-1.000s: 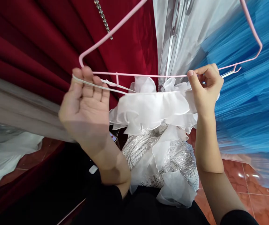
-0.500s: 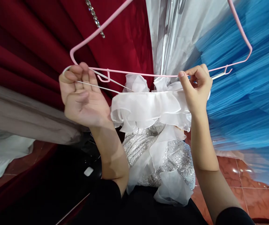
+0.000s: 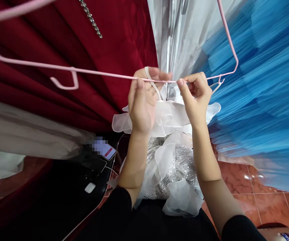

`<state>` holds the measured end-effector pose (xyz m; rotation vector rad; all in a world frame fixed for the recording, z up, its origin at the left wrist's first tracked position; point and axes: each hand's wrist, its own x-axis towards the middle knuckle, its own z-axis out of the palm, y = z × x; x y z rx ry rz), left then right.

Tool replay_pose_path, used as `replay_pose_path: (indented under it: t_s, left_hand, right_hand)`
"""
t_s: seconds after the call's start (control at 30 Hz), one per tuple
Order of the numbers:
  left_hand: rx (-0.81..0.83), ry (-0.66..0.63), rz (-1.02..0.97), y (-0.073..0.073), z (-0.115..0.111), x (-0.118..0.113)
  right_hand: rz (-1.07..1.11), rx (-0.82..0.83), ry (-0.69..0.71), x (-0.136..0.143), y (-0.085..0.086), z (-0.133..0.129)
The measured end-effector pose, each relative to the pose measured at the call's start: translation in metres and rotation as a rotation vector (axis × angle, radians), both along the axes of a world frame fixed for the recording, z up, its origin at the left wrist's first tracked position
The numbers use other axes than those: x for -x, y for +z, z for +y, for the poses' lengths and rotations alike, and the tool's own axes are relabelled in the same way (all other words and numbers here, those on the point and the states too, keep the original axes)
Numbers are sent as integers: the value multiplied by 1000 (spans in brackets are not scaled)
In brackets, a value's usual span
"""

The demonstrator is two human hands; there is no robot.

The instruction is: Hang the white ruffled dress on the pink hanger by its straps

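A pink wire hanger (image 3: 96, 72) stretches across the view with small hooks near each end. Below it hangs a small white ruffled dress (image 3: 169, 117) with a silver sequined body (image 3: 182, 164). My left hand (image 3: 143, 98) grips the dress's thin white strap, which loops over my fingers at the hanger's lower bar. My right hand (image 3: 194, 95) pinches the bar and the ruffled top edge beside the right hook. Both hands sit close together near the middle of the bar.
Dark red velvet fabric (image 3: 59, 40) hangs at the left, a blue tulle skirt (image 3: 265, 83) at the right, silvery white cloth (image 3: 177, 30) between them. A phone (image 3: 104, 149) lies on a dark surface below. Red floor tiles (image 3: 255, 187) show at the lower right.
My left hand slid right along the bar, carrying the strap, and now sits next to my right hand. The hanger's left end swung out toward the left edge.
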<state>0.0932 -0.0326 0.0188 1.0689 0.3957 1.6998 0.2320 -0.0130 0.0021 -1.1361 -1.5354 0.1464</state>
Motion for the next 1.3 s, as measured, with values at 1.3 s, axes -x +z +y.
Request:
replay_pose_path:
  t_s: [1.3]
  left_hand:
    - [200, 126, -162, -9, 36, -8]
  right_hand:
    - [1092, 163, -213, -115, -28, 19]
